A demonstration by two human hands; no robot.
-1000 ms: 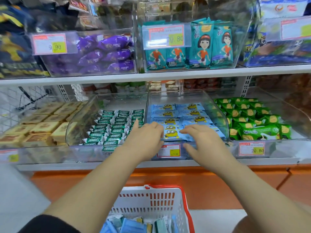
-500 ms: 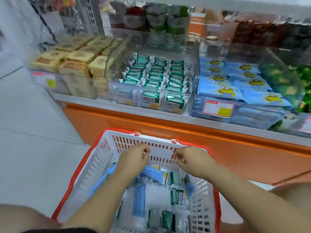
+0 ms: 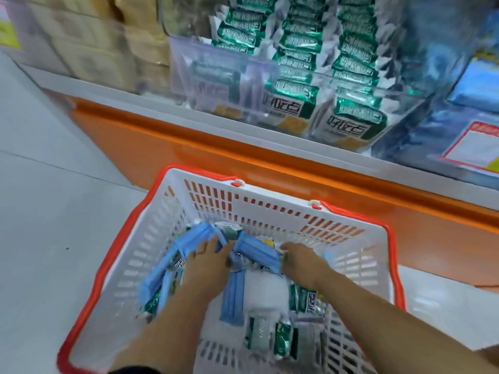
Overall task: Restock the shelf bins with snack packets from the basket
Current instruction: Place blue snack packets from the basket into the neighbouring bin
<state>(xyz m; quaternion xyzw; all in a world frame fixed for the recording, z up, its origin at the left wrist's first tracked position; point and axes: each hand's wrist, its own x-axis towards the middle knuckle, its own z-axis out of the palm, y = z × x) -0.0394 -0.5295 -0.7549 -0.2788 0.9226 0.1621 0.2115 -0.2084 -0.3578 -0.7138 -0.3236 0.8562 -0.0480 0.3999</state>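
A white basket (image 3: 272, 194) with a red rim stands on the floor below the shelf. Both hands are down inside it among blue and green snack packets. My left hand (image 3: 209, 261) lies with fingers stretched over a bunch of blue packets (image 3: 194, 238) at the basket's far left. My right hand (image 3: 299, 261) curls round the end of another blue packet (image 3: 256, 251) in the middle. Green packets (image 3: 306, 300) lie loose near my right forearm. Above, a clear shelf bin (image 3: 229, 66) holds rows of green packets.
Right of the green bin is a bin of blue packets (image 3: 475, 87) with a red-framed price label (image 3: 483, 144). Tan packets (image 3: 108, 41) are stacked at the left. An orange shelf base (image 3: 216, 147) runs just behind the basket. Pale floor (image 3: 54, 198) lies to the left.
Both hands left the blue-packet bin on the shelf and came down into the basket. They now sit deeper among the packets, and the right hand has taken hold of a blue packet.
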